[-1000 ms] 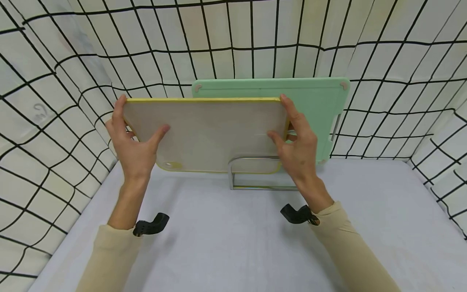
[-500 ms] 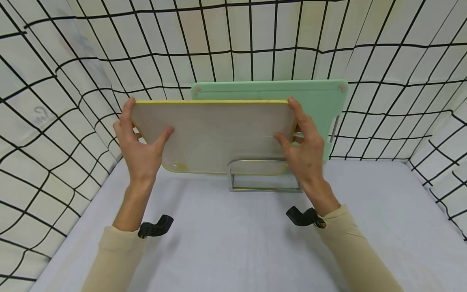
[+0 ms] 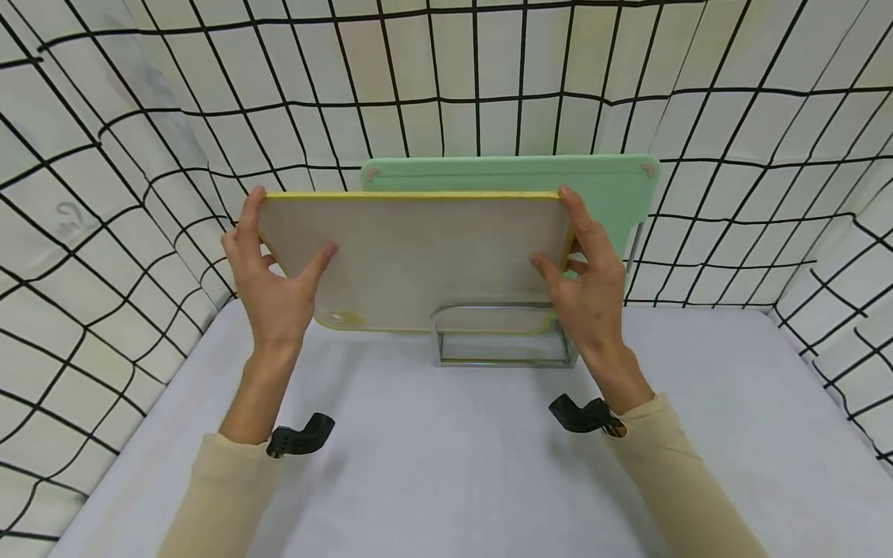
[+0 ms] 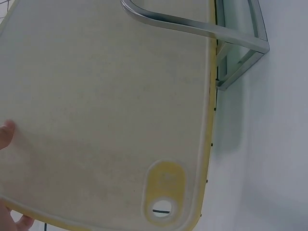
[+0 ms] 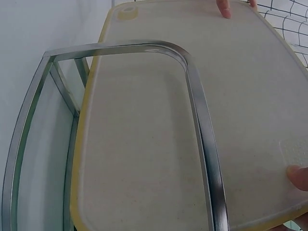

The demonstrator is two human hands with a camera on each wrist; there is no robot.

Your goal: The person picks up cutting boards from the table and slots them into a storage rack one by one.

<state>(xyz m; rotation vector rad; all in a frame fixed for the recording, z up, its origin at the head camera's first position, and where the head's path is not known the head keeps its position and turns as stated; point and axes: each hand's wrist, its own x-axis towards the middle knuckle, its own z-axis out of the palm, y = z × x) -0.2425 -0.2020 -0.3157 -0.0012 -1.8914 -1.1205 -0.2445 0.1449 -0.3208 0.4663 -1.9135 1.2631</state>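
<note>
Between my two hands is a beige cutting board (image 3: 432, 256) with a yellow rim and a yellow corner hole. My left hand (image 3: 275, 291) grips its left end, thumb on the near face and fingers round the edge. At the other end my right hand (image 3: 589, 291) holds it the same way. The board's lower right part is behind the front loop of a metal rack (image 3: 502, 363); the right wrist view shows that loop (image 5: 204, 139) crossing in front of the board. Behind stands a green cutting board (image 3: 614, 194), upright and partly hidden.
A white surface (image 3: 446, 465) lies under the rack. Black wire grid panels (image 3: 481, 101) rise at the back, left and right. A black wrist camera mount (image 3: 303, 435) sits on each wrist.
Both hands and the beige board have shifted to the right relative to the rack, mostly in the first half second. The grip is the same; the green board stays behind.
</note>
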